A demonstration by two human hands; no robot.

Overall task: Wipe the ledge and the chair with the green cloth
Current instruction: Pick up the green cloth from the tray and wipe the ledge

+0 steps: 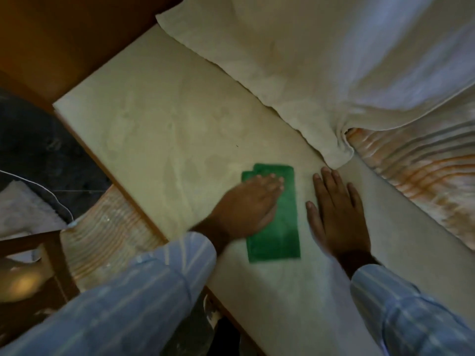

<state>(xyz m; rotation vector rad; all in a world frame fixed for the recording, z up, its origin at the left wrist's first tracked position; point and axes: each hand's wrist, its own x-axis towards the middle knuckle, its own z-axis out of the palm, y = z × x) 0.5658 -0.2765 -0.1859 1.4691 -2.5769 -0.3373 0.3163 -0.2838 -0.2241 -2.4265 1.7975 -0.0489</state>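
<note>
Pressing flat on the green cloth (pixel 276 222), the left hand (pixel 246 206) has its fingers spread open, blurred at the tips. The cloth lies folded on the pale ledge (pixel 154 119). The right hand (pixel 336 214) rests open, palm down, just beside it. White curtain (pixel 308 60) hides the ledge's far edge; dim light obscures the wooden chair (pixel 38 265), cut off lower left.

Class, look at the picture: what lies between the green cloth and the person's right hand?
Nothing: in the head view, only a bare strip of pale ledge separates the green cloth from the right hand.
</note>
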